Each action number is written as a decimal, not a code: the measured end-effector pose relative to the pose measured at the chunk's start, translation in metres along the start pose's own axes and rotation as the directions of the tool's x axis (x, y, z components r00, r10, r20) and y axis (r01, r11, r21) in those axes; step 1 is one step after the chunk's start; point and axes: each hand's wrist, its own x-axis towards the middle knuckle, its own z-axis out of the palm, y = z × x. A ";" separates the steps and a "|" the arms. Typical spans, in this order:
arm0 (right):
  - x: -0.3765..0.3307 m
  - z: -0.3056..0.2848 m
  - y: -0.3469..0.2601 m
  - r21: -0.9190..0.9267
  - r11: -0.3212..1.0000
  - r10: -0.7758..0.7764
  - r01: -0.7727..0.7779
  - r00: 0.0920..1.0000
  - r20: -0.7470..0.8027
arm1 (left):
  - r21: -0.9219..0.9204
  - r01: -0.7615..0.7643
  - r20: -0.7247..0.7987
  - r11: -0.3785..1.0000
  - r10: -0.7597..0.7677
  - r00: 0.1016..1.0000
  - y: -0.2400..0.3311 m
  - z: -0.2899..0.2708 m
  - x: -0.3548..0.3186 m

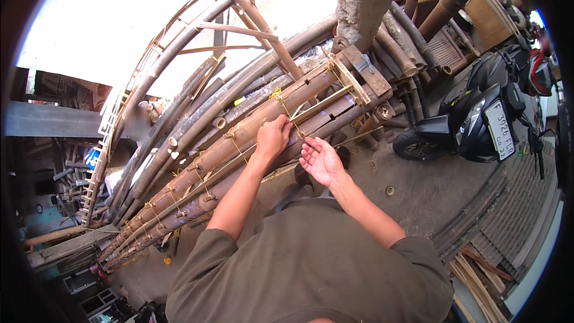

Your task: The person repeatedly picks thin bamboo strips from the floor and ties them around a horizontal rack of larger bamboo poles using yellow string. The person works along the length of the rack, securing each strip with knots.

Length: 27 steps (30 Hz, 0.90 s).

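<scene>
Two long brown bamboo poles lie side by side, the far pole [251,130] and the near pole [326,121], with slits cut in them. A thin yellow cord [279,97] is wound around the far pole and runs down to my hands. My left hand [274,136] rests over the poles, its fingers closed in a pinch on the cord. Lower and to the right, my right hand [323,161] is turned palm up. Its uppermost fingertips meet at a small knot or peg on the cord, while the other fingers are loosely curled.
A wooden end block [363,70] joins the poles at the upper right, beneath a concrete pillar [365,0]. Loose bamboo [197,122] is stacked behind. A black motorcycle [472,119] stands at right. Near it, a short bamboo ring [390,191] lies on the floor.
</scene>
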 end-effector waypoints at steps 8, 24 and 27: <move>0.022 0.121 0.028 -0.602 0.266 -0.444 0.753 0.650 0.617 | 0.149 -0.195 -0.114 0.969 0.213 0.970 -0.038 0.042 -0.005; -0.020 0.024 -0.031 -0.525 -0.568 0.302 0.633 0.754 0.583 | -0.047 -0.068 -0.103 0.997 0.063 0.993 0.002 0.011 -0.004; 0.011 -0.010 -0.003 -0.688 -0.403 0.047 0.603 0.765 0.643 | -0.381 -0.025 -0.083 0.924 -0.007 0.997 0.000 0.014 0.005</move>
